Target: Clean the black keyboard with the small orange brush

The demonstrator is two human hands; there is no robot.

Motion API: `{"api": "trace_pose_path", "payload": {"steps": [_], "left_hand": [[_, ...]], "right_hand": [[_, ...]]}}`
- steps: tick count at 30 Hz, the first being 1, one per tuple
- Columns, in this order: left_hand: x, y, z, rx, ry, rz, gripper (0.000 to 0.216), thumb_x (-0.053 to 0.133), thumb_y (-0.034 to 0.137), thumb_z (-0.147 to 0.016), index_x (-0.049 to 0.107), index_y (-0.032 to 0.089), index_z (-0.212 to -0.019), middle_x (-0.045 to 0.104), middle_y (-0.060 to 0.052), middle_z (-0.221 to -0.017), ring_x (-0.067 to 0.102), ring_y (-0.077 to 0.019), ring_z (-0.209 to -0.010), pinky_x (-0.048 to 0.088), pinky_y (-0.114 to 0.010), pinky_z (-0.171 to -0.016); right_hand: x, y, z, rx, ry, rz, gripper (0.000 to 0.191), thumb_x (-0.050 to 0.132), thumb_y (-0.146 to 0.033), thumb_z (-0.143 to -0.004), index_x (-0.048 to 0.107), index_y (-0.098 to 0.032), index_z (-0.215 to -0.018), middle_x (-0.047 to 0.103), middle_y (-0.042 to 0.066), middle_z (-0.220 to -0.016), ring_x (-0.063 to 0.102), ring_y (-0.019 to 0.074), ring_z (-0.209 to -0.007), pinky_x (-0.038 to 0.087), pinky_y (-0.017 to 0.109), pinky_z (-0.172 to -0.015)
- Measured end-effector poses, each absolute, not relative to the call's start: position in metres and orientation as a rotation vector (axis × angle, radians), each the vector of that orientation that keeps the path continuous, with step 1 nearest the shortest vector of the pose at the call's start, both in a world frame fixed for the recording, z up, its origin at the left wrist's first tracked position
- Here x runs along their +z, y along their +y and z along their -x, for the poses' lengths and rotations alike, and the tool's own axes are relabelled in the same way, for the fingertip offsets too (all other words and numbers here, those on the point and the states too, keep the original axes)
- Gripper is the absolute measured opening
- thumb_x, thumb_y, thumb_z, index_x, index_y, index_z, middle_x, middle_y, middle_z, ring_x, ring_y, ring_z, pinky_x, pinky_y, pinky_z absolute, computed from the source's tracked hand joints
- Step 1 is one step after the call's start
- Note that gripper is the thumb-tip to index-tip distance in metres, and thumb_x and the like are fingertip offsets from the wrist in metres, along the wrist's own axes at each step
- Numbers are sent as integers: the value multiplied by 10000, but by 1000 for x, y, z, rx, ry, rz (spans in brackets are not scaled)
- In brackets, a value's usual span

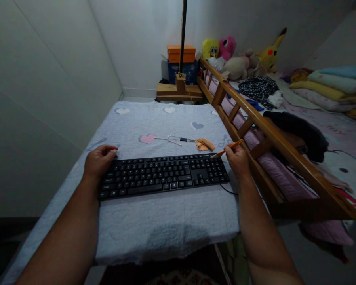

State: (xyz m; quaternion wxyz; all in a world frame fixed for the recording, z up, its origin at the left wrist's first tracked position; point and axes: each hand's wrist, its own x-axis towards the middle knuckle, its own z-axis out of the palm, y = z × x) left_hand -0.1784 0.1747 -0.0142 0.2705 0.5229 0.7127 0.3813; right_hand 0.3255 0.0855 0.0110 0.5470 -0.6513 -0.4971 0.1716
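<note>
A black full-size keyboard (157, 174) lies on a pale blue quilted cover, slightly tilted across my view. My left hand (99, 159) is curled round its upper left corner, thumb and forefinger close together. In my right hand (237, 156) is a small orange-handled brush (233, 145), pinched between thumb and fingers. Its pale tip points left and rests on or just over the top right of the number pad; contact I cannot tell. Behind the keyboard lie a thin white stick (175, 143), a wire tool with a black grip (183, 139) and a crumpled orange cloth (204, 144).
A wooden bed rail (255, 114) runs close along the right side, with plush toys (234, 67) and folded bedding (332, 85) beyond it. At the far end stands a wooden base with a black pole (182, 39) before an orange box (181, 53). The keyboard cable (229, 190) trails right.
</note>
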Motion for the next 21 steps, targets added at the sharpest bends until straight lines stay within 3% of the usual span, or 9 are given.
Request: {"api": "trace_pose_path", "payload": {"steps": [3,9,21], "left_hand": [[-15,175,179,1028,1910,-1403,435,647,501,-635,748,209,-940,706,-8,-755,633,-212,-759,454,-322,-765],[-16,176,180,1033,1906,-1405,419,646,485,-650,745,206,-946,696,-1,-742,623,-204,-744,456,-320,-767],[-14,173,178,1041,1907,-1423,347,661,416,-698,764,198,-948,721,-3,-750,656,-197,-757,491,-308,-779]], "right_hand": [[15,84,-330,246,-1144,1566,199,658,-437,-804,639,-240,-817,599,-16,-701,561,192,-700,457,324,-681],[17,78,-318,579,-1104,1418,139,597,-367,-790,611,-255,-870,526,-50,-644,471,150,-568,350,280,-546],[23,70,-307,662,-1383,1451,87,606,-332,-838,655,-261,-833,596,-1,-679,513,194,-650,398,314,-603]]}}
